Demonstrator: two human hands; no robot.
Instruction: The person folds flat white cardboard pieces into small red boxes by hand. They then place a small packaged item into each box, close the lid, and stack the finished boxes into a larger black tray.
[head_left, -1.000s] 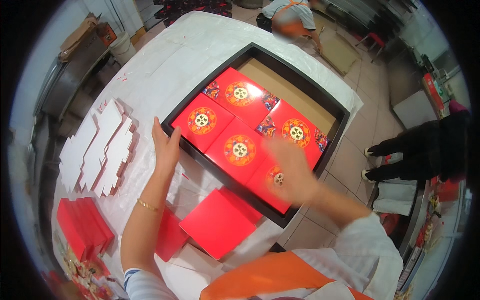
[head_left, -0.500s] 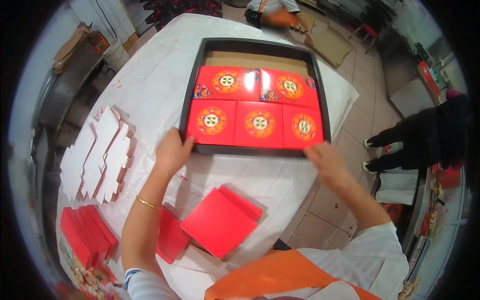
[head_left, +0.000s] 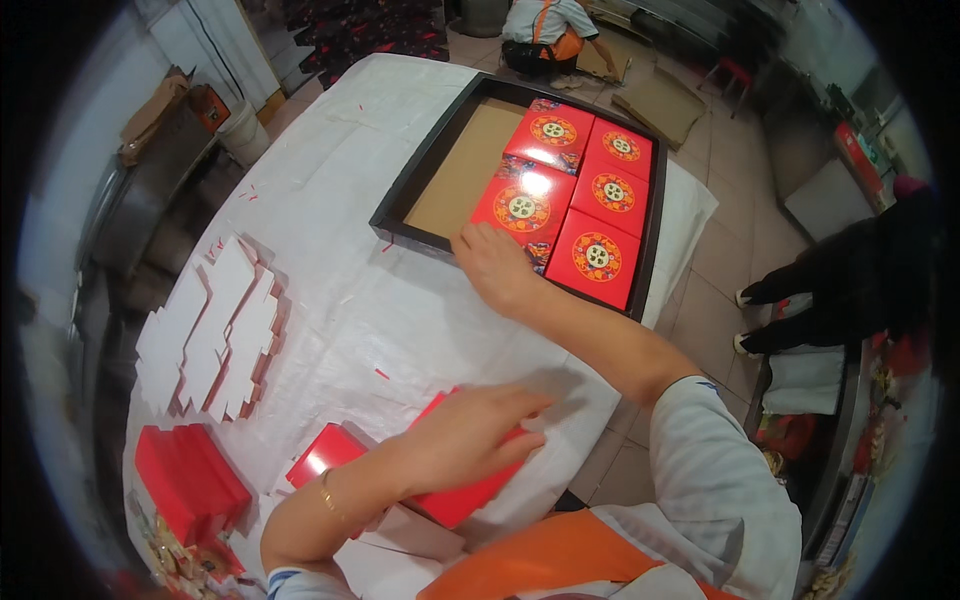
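A shallow black tray (head_left: 412, 234) stands slantwise on the white-covered table. Red gift boxes with round floral emblems (head_left: 598, 256) fill its right part, while bare brown bottom shows at the left. My right hand (head_left: 497, 268) lies at the tray's near edge, fingers curled over the rim beside the nearest box; its fingertips are partly hidden. Closer to me, my left hand (head_left: 480, 432) hovers above plain red boxes (head_left: 455, 502), thumb and fingers apart, holding nothing. A smaller red box (head_left: 328, 452) sits partly behind my left wrist.
Flat white box blanks (head_left: 210, 335) lie stacked at the table's left. Below them stand red folded boxes (head_left: 190, 480). White pieces (head_left: 395, 545) lie near my body. A person (head_left: 548, 35) crouches beyond the table; another person in dark clothes (head_left: 840, 265) stands at the right.
The tray has turned counterclockwise, so its unfilled part has gone from the far side to the left. My left hand has let go and come back; my right hand has moved left along the edge.
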